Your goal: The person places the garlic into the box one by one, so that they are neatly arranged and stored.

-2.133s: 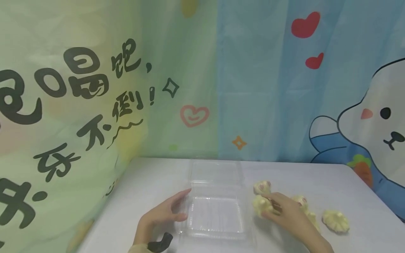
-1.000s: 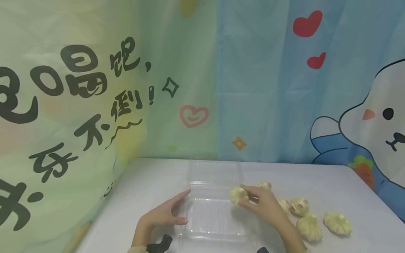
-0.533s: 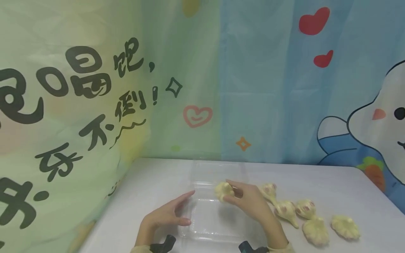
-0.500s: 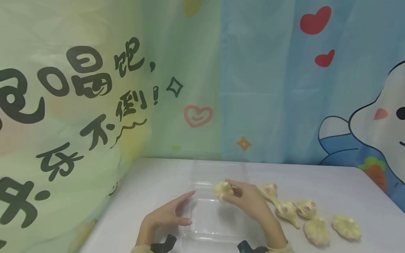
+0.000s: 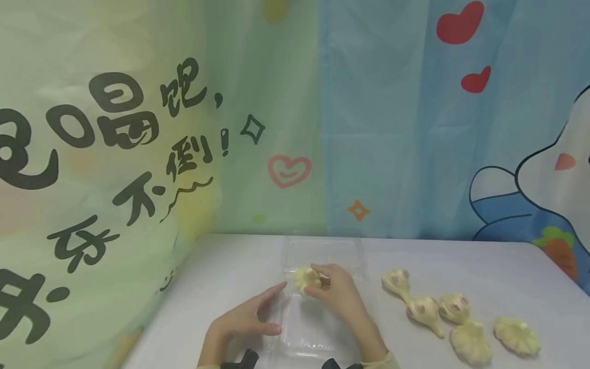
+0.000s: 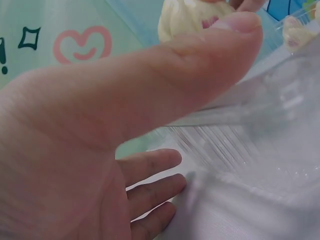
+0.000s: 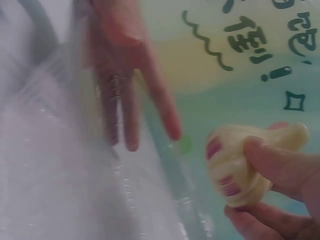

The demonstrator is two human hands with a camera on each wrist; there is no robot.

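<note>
My right hand (image 5: 340, 296) pinches a pale garlic bulb (image 5: 306, 280) between thumb and fingers, above the far left part of a clear plastic clamshell box (image 5: 304, 333). In the right wrist view this garlic (image 7: 235, 162) shows purplish patches and a stubby stem along the thumb. The box lies with its lid (image 5: 322, 253) folded back, away from me. At the box's left side is my left hand (image 5: 244, 319), thumb and fingers spread apart around that edge. The left wrist view shows the left thumb (image 6: 190, 75) along the rim; whether it touches is unclear.
Several more garlic bulbs lie on the white table right of the box: one farther back (image 5: 395, 281), one flatter bulb far right (image 5: 516, 336), others grouped between. A printed curtain (image 5: 378, 128) hangs behind the table's back edge (image 5: 415, 239).
My right hand has picked up the garlic from the right of the box and carried it left over the box. The left hand has stayed at the box's left side. The view has shifted slightly.
</note>
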